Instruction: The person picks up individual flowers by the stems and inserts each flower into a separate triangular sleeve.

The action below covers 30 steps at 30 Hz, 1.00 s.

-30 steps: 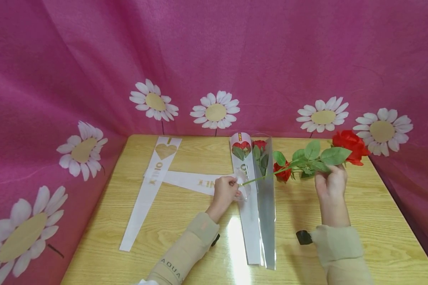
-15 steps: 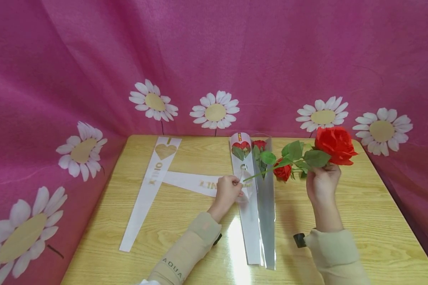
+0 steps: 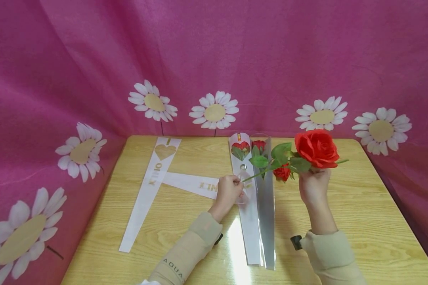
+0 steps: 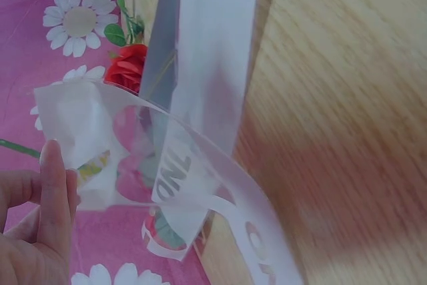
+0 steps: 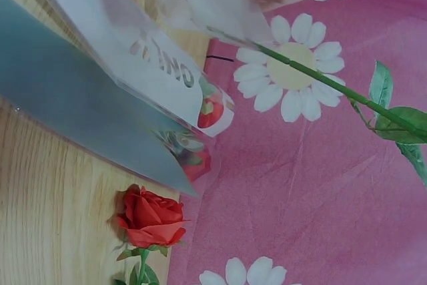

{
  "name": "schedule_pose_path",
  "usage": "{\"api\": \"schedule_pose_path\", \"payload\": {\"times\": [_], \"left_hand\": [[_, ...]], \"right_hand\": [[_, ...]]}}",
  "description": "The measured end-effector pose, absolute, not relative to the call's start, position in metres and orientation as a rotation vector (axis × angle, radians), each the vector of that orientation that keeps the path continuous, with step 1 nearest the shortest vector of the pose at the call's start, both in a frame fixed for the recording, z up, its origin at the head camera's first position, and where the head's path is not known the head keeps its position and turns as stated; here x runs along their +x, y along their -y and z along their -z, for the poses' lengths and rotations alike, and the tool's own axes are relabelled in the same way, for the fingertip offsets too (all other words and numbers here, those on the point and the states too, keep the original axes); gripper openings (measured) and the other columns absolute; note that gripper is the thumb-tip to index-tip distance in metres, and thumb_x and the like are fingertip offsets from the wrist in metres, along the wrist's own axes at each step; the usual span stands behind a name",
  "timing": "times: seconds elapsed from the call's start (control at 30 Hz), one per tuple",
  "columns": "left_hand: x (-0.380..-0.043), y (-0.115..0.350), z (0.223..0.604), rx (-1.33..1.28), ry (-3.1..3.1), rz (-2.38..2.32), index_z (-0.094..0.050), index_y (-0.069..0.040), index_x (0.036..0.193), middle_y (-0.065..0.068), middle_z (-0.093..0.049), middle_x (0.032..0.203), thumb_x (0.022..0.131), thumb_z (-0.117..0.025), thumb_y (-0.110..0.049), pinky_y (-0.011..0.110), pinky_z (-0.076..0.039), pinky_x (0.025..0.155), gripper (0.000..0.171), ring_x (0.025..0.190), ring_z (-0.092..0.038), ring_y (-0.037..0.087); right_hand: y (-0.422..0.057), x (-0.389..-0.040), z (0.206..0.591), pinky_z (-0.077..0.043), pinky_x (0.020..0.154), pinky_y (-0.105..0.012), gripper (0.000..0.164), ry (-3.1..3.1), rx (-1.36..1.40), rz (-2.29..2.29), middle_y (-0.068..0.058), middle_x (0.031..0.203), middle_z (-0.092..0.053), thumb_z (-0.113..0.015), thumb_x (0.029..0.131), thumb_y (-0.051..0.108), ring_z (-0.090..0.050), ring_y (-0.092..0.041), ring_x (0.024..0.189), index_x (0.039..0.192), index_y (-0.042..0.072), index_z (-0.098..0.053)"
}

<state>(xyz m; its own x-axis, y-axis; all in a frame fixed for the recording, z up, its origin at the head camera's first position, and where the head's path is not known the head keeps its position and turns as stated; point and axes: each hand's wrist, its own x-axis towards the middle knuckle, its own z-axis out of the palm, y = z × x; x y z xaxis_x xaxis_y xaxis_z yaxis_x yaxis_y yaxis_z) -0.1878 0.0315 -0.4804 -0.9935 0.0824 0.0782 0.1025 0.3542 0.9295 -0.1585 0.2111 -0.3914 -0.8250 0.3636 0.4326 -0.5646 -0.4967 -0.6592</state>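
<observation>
My right hand [image 3: 314, 190] holds a red artificial rose [image 3: 317, 148] just under its bloom, its green stem slanting down to the left. My left hand [image 3: 227, 194] pinches the mouth of a clear and white flower sleeve [image 3: 189, 183] between thumb and fingers. In the right wrist view the tip of the stem [image 5: 320, 78] shows through the film at the mouth of the sleeve [image 5: 220, 5]. The sleeve's mouth stands lifted and bulged in the left wrist view. The right hand is out of sight in its own wrist view.
Two sleeved roses lie side by side, one in a white sleeve [image 3: 249, 229], one in a grey sleeve [image 3: 267, 221]. Another white sleeve [image 3: 146, 202] lies flat at the left. A loose rose [image 3: 281, 173] rests right of them. A pink curtain [image 3: 214, 59] borders the table.
The right hand has moved left with the rose, bringing the bloom closer to the left hand and turning it more toward the head camera. The left hand has barely moved.
</observation>
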Motion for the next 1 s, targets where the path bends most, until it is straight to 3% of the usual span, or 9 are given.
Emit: {"api": "schedule_pose_path", "payload": {"times": [0.2, 0.47, 0.77, 1.0], "left_hand": [[-0.187, -0.034, 0.478, -0.173, 2.561, 1.751, -0.066, 0.008, 0.077, 0.015, -0.066, 0.066, 0.077, -0.059, 0.007, 0.015, -0.048, 0.038, 0.007, 0.043, -0.059, 0.01], [-0.187, -0.036, 0.473, -0.202, 2.5, 1.715, -0.067, 0.007, 0.076, 0.013, -0.065, 0.062, 0.075, -0.057, 0.008, 0.014, -0.046, 0.038, 0.011, 0.042, -0.058, 0.009], [-0.188, -0.036, 0.469, -0.22, 2.44, 1.772, -0.067, 0.009, 0.08, 0.014, -0.065, 0.06, 0.077, -0.055, 0.007, 0.015, -0.047, 0.039, 0.013, 0.043, -0.059, 0.009], [-0.189, -0.037, 0.466, -0.216, 2.374, 1.824, -0.066, 0.01, 0.081, 0.014, -0.064, 0.06, 0.079, -0.055, 0.007, 0.016, -0.049, 0.041, 0.011, 0.044, -0.059, 0.01]], "right_hand": [[-0.209, -0.157, 0.394, -0.049, 0.082, -0.023, 0.047, 1.234, 0.294, -2.282, -0.006, 0.099, -0.064, -0.035, 0.076, -0.03, -0.057, -0.016, 0.094, 0.1, -0.002, -0.064], [-0.208, -0.158, 0.398, -0.047, 0.083, -0.017, 0.053, 1.61, 0.114, -1.986, 0.007, 0.095, -0.066, -0.041, 0.076, -0.025, -0.056, -0.006, 0.096, 0.097, 0.014, -0.068], [-0.204, -0.16, 0.408, -0.046, 0.085, -0.017, 0.053, 1.579, 0.082, -2.041, 0.007, 0.094, -0.065, -0.038, 0.076, -0.025, -0.057, -0.006, 0.095, 0.096, 0.015, -0.066], [-0.2, -0.16, 0.421, -0.047, 0.078, -0.017, 0.055, 1.578, 0.044, -2.082, 0.007, 0.092, -0.065, -0.037, 0.073, -0.028, -0.057, -0.005, 0.09, 0.095, 0.016, -0.063]]}}
